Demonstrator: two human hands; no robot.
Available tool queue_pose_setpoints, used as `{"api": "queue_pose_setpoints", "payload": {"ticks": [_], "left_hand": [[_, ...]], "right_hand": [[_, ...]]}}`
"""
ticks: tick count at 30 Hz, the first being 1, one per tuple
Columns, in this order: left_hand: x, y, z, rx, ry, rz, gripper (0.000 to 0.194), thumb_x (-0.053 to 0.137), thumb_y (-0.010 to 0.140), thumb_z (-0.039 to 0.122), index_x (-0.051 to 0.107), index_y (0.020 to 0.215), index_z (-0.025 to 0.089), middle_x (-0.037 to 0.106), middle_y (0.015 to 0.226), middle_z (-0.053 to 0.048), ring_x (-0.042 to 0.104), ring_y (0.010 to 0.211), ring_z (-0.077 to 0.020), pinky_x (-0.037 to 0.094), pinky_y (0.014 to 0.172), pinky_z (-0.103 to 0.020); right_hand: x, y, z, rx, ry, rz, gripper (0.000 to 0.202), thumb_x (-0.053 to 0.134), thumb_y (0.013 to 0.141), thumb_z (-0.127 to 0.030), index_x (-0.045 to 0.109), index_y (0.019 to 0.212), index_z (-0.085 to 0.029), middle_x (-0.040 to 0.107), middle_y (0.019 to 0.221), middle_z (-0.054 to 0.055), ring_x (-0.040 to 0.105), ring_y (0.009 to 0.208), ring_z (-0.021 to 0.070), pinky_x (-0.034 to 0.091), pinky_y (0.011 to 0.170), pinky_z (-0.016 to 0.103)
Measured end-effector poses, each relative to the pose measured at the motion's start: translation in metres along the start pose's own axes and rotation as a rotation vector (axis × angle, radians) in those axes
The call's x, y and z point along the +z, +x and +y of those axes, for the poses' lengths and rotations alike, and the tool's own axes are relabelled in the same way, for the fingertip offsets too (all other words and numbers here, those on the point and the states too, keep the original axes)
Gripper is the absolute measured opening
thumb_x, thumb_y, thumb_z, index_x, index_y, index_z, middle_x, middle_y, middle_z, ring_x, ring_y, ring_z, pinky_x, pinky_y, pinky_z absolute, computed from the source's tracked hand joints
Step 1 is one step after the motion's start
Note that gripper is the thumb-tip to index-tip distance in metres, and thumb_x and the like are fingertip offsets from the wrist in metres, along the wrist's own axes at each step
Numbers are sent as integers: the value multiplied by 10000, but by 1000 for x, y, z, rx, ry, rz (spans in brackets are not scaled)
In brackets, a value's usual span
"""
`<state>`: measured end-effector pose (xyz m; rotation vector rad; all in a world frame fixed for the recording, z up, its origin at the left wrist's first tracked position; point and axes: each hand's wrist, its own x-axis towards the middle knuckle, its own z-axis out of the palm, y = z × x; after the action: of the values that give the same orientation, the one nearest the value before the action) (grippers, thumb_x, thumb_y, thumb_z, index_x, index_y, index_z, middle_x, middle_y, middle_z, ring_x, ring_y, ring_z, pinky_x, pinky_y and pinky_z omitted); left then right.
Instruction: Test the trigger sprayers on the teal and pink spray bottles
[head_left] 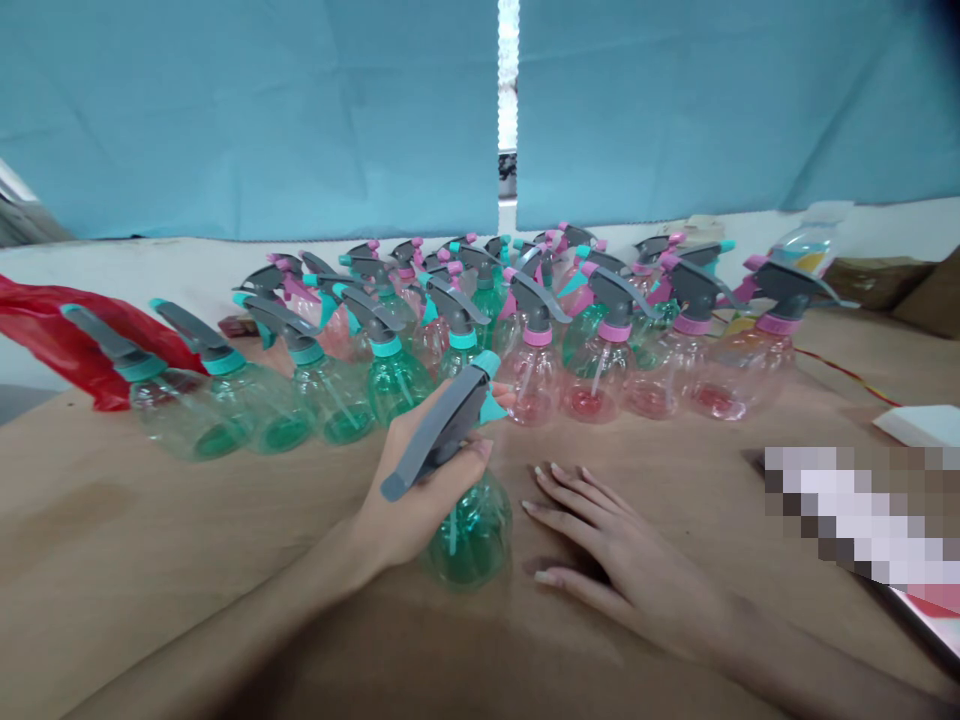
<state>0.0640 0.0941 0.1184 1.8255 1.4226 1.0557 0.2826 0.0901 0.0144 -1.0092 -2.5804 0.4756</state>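
My left hand (427, 490) is wrapped round the neck of a green spray bottle (472, 535), just below its grey and turquoise spray head. The bottle stands upright at the front of the brown table (300, 570), and a thin dip tube shows through its clear wall. To the right of it, my right hand (615, 550) lies palm down on the tabletop with fingers spread, holding nothing. Beyond both hands stands a row of spray bottles, among them a green one (397, 380) and a pink one (598, 385), with more behind.
A red plastic bag (112, 340) lies at the left behind the bottles. At the right are a white box-like piece (919, 425), a blurred-out flat object (862, 520), a red-yellow wire (847, 373) and brown cardboard (877, 285). A blue curtain (262, 120) hangs behind.
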Motion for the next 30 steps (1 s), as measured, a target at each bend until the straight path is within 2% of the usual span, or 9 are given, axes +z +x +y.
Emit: {"api": "queue_pose_setpoints", "payload": {"ticks": [9,17,24,30], "left_hand": [[0,-1,-6,23,6,-18,98,479,824,356,508,847,265,549,671,25,551,610,-172,414,552,-308],[0,0,-4,38,46,14,104,497,782,352,518,801,253,590,719,7,553,630,-174,409,540,-302],[0,1,-3,29,53,30,103,515,761,345,514,806,252,605,757,3,568,685,-195,437,599,-322],[0,1,2,23,47,17,67,507,772,324,513,773,258,538,643,33,533,588,-170,407,530,-298]], "right_hand": [[-1,0,-1,-1,-5,0,544,457,909,-520,427,1383,-255,305,1504,49,226,1390,258,200,1130,514],[0,0,0,-12,14,18,536,481,902,-507,431,1380,-268,316,1499,51,235,1386,268,208,1124,524],[0,-1,0,-9,7,10,540,469,905,-513,422,1385,-271,314,1501,45,232,1388,260,201,1129,517],[0,-1,-1,-8,8,24,538,484,901,-506,424,1383,-275,338,1490,46,246,1382,267,216,1124,521]]}}
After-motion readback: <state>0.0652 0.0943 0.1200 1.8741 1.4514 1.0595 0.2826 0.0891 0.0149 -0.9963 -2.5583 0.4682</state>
